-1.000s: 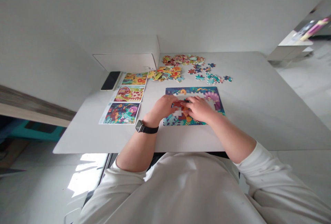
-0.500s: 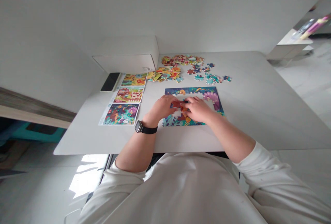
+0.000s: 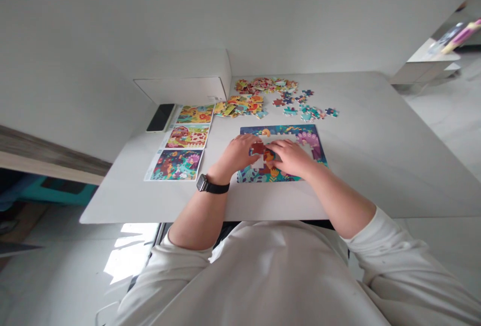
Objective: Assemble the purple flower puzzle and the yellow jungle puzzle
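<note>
A partly assembled jigsaw puzzle [image 3: 319, 153] lies on the table, its colourful border joined around a pale gap. My left hand [image 3: 240, 154], with a black watch on the wrist, reaches over the puzzle's left side. Between its thumb and fingers is a reddish-brown puzzle piece [image 3: 257, 148], gripped at the gap's left part. My right hand [image 3: 291, 157] rests over the middle of the puzzle, its thumb and fingers apart beside an orange-and-brown joined section [image 3: 268, 156]. Part of the picture is hidden under both hands.
Loose puzzle pieces [image 3: 310, 112] lie beyond the puzzle, with a yellow-orange pile [image 3: 240, 106] and a pink-red pile [image 3: 263, 85] farther left. Three picture sheets [image 3: 176, 164] lie at left, beside a phone [image 3: 161, 118]. A white box [image 3: 184, 89] stands behind them.
My right hand has drawn slightly right, away from the reddish-brown piece, and its fingers have spread. My left hand stays at that piece.
</note>
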A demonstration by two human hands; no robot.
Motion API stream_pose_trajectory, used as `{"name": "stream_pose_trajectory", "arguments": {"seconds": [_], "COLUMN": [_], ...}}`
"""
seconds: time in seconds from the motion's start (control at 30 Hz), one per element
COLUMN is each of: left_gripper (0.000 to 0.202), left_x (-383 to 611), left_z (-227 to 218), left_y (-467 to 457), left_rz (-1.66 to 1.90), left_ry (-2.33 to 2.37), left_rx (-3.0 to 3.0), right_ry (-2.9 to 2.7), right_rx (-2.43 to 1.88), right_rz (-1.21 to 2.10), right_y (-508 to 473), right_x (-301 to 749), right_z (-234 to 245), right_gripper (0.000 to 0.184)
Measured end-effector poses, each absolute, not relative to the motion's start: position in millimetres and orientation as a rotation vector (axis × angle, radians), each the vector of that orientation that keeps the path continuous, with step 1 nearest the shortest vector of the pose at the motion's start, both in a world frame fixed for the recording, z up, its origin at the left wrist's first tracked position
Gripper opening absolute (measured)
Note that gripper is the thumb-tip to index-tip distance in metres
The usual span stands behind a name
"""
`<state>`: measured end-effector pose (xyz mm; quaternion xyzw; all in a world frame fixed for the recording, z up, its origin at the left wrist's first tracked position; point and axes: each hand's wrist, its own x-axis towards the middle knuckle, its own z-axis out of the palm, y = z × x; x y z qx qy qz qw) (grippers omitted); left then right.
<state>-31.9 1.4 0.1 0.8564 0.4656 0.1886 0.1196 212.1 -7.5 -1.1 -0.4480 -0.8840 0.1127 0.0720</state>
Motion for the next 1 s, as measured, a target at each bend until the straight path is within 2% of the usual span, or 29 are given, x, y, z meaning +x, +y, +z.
{"name": "stream_pose_trajectory", "arguments": {"seconds": [0.2,0.37,0.73,1.0], "left_gripper": [0.051,0.051,0.048,0.045], "left_x": [-44.7,-52.4,-46.3,-36.6], "left_z": [21.3,22.1,18.7,9.0], "left_y": [2.2,3.8,-5.5,-12.6], "left_rz": [0.790,0.786,0.436,0.263], "left_ry": [1.539,1.573,1.231,1.234], "left_rx": [2.352,2.337,2.516,2.550], "right_ry": [-2.627,-2.621,-2.638,-2.669], "right_rx": [-1.345,-1.348,-1.324,-1.301], "right_rz": [0.369,0.378,0.364,0.363], "right_y": [-7.6,-7.3,-6.4,-5.5], "right_x": [213.0,212.7,214.4,215.6], "right_z": [-1.2,-0.4,-2.3,-2.8], "right_gripper": [0.061,0.059,0.060,0.059]}}
